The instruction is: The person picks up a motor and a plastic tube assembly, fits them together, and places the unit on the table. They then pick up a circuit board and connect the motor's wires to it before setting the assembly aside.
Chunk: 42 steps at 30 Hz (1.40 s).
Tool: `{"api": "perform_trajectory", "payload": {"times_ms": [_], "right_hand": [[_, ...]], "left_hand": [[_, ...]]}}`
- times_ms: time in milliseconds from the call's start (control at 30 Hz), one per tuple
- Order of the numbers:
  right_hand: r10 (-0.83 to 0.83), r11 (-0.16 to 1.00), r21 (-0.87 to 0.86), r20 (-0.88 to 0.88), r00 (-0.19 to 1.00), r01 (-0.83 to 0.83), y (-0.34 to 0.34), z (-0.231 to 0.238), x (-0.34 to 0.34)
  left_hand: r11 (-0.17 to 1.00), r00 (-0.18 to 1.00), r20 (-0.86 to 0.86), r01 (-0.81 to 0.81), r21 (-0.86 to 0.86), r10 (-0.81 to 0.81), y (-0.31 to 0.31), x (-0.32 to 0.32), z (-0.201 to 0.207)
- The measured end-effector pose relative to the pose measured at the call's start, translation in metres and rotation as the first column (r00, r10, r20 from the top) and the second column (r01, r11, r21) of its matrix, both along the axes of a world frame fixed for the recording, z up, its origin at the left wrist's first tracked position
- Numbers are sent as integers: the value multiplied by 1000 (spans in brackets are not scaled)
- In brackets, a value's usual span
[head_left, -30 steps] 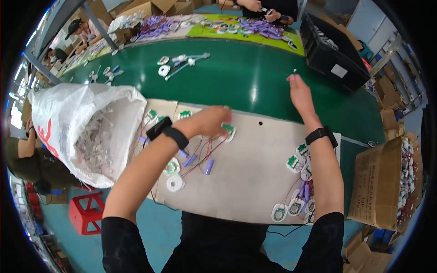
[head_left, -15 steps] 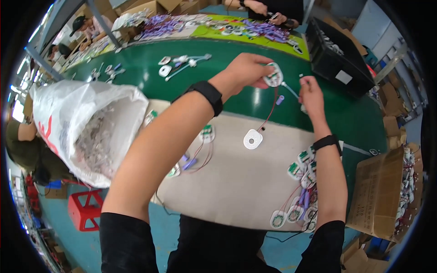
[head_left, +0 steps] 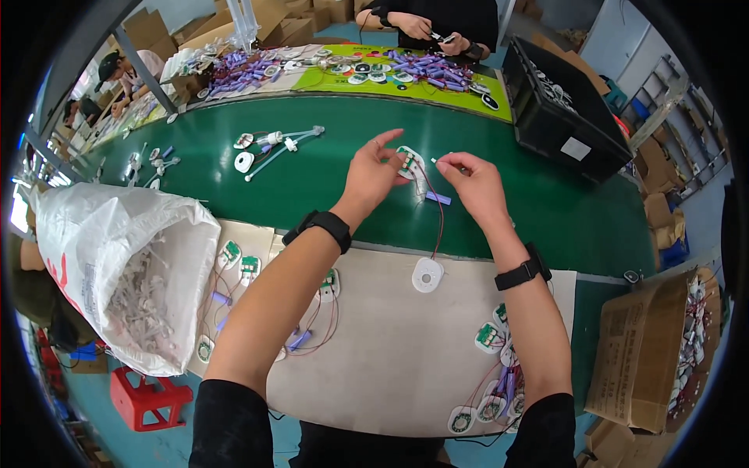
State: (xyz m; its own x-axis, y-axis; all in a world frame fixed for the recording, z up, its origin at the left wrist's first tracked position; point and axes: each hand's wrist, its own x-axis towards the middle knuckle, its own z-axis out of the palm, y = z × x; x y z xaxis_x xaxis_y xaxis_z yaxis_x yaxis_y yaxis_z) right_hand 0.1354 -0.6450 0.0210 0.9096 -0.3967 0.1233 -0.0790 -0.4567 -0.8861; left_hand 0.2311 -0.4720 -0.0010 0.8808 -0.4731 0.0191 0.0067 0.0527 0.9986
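Note:
Above the green table, my left hand (head_left: 370, 175) grips a white rounded housing with a green circuit board (head_left: 409, 162) by its edge, one finger raised. To its right, my right hand (head_left: 474, 186) pinches a small white piece (head_left: 434, 161) between thumb and fingertips; its kind is too small to make out. Red wire runs down from the board to a white round cover (head_left: 427, 275) with a central hole, on the beige mat. A purple cylindrical battery (head_left: 438, 198) shows between the hands, just below the board.
A white sack (head_left: 101, 265) of clear plastic parts stands left. Wired boards (head_left: 488, 337) with batteries lie on the mat (head_left: 374, 351) beside my right forearm. A black crate (head_left: 566, 117) and a cardboard box (head_left: 640, 351) stand right. Across the table, another person's hands (head_left: 437, 35) work near piled batteries.
Both hands have shifted left in the picture and come closer together. The pale strip stretched between board and right hand no longer shows that way. My view has moved, shifting the surroundings.

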Motion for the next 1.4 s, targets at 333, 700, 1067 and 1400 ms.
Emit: {"api": "perform_trajectory", "payload": {"times_ms": [333,700,1067,1400], "right_hand": [[96,985,140,30,995,-99,17,-8,-6],[7,997,-73,132,991,3,33,-6,-11],[10,967,-249,259,966,57,47,-4,-8],[-64,991,-104,199,978,86,70,5,-5]], "left_hand": [[980,989,84,106,170,-121,10,-22,14],[969,974,-193,76,-236,-123,17,-26,2],[954,969,-199,83,-289,-144,19,-29,-4],[959,990,-136,-83,-272,47,11,-41,-2]]}}
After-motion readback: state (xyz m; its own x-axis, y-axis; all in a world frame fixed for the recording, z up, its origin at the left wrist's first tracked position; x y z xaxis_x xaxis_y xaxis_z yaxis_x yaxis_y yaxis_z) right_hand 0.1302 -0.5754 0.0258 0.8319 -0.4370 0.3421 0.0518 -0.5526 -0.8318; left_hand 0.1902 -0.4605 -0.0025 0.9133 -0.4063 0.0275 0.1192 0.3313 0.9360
